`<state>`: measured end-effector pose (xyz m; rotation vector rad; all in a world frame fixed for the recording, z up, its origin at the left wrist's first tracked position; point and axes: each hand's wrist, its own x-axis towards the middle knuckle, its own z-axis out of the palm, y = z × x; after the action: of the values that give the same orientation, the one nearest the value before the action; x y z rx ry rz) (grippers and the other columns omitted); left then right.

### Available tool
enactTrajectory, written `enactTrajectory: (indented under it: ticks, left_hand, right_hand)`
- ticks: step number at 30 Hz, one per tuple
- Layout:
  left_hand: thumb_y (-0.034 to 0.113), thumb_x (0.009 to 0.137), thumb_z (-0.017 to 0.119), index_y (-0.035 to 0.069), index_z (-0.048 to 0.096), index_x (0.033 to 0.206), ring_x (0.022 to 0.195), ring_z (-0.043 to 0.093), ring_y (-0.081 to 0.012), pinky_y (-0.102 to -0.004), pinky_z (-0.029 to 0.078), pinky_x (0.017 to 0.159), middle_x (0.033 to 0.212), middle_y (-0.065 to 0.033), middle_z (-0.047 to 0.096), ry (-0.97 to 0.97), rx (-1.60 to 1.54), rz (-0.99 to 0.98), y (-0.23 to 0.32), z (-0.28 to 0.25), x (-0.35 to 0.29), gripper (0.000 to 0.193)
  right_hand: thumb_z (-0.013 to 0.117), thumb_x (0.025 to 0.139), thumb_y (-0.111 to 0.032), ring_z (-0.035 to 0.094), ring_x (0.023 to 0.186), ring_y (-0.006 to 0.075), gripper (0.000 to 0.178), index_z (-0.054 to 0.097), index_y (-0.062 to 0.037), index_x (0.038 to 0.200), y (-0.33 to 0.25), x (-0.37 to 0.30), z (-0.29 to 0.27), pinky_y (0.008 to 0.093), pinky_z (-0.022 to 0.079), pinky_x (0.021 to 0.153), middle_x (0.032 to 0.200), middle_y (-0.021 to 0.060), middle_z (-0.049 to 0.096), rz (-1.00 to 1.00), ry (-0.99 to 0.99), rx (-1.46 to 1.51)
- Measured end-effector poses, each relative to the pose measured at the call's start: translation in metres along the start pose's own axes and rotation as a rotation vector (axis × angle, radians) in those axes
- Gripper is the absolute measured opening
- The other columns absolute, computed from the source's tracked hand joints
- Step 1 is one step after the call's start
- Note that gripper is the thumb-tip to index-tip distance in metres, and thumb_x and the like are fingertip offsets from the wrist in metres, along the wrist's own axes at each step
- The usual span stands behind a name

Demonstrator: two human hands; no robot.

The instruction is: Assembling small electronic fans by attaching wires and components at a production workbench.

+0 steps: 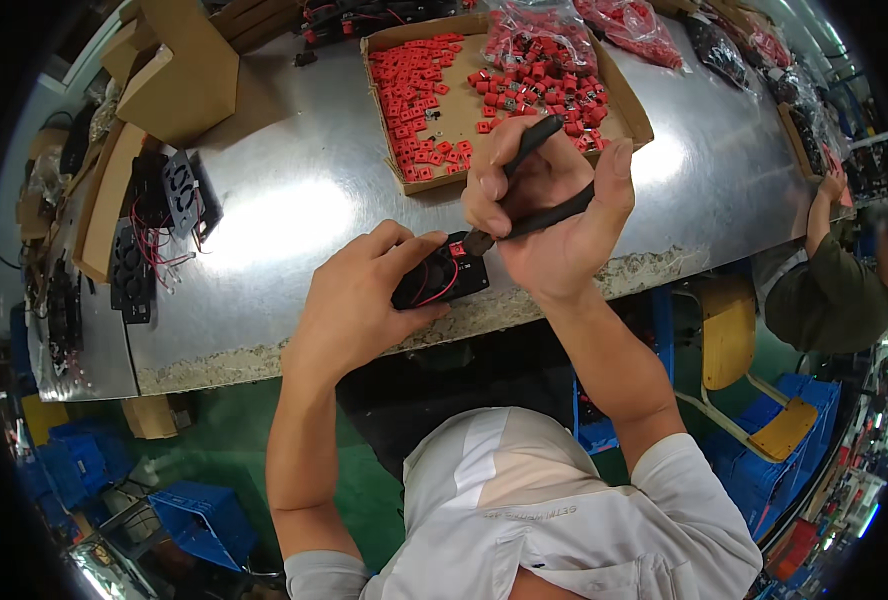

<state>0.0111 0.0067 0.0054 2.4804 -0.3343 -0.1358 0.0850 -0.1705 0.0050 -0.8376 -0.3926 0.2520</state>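
Note:
My left hand [349, 295] is closed on a small black fan panel [472, 280] with thin red wires, near the front edge of the metal table. A small red square part [457, 249] sits at the panel's far edge, beside my left fingertips. In my right hand [569, 245] is a pair of pliers [554, 211] with black handles spread apart. The pliers' dark jaws reach the panel right next to the red part; whether they grip it I cannot tell. My left fingers hide part of the panel.
Beyond my hands lies a shallow cardboard tray [406, 186] of red square parts and red round-capped pieces. More black fan panels [132, 275] with red wires lie at the left, near an open cardboard box [179, 95]. Another person [829, 290] is at the right, past a yellow chair [727, 330].

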Motion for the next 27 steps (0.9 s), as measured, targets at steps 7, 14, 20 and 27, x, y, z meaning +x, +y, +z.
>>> enactTrajectory:
  ticks: [7, 14, 20, 27]
  left_hand:
    - [0.023, 0.068, 0.081, 0.013, 0.065, 0.123, 0.091, 0.062, -0.0292, -0.0392, 0.051, 0.079, 0.101, -0.0071, 0.060, 0.022, 0.007, 0.028, -0.002, 0.003, 0.000, 0.058]
    - [0.022, 0.068, 0.081, 0.013, 0.065, 0.123, 0.091, 0.062, -0.0294, -0.0397, 0.051, 0.079, 0.102, -0.0072, 0.061, 0.036, -0.010, 0.041, -0.004, 0.003, -0.002, 0.058]
    - [0.022, 0.067, 0.081, 0.012, 0.064, 0.123, 0.091, 0.062, -0.0295, -0.0397, 0.051, 0.079, 0.101, -0.0074, 0.060, 0.033, -0.018, 0.038, -0.002, 0.003, -0.003, 0.059]
    - [0.024, 0.069, 0.081, 0.014, 0.064, 0.123, 0.090, 0.062, -0.0297, -0.0390, 0.051, 0.078, 0.100, -0.0077, 0.060, 0.016, -0.065, -0.003, -0.005, 0.003, -0.001, 0.058]
  right_hand:
    - [0.028, 0.086, -0.082, 0.037, 0.056, 0.0164, 0.083, 0.051, -0.0017, 0.090, 0.003, -0.002, 0.005, 0.0306, 0.031, 0.053, 0.075, 0.0089, 0.047, 0.015, 0.022, -0.133]
    - [0.029, 0.086, -0.081, 0.037, 0.057, 0.0160, 0.083, 0.051, -0.0015, 0.091, 0.007, 0.000, 0.008, 0.0297, 0.031, 0.052, 0.075, 0.0088, 0.047, 0.047, -0.020, -0.169]
    - [0.030, 0.087, -0.079, 0.037, 0.058, 0.0163, 0.080, 0.052, -0.0018, 0.093, 0.000, -0.002, 0.007, 0.0300, 0.031, 0.052, 0.076, 0.0093, 0.048, 0.008, -0.035, -0.070]
    - [0.028, 0.090, -0.075, 0.045, 0.064, 0.0191, 0.082, 0.054, 0.0011, 0.104, 0.007, -0.007, -0.003, 0.0329, 0.038, 0.060, 0.083, 0.0119, 0.052, -0.067, -0.013, -0.082]
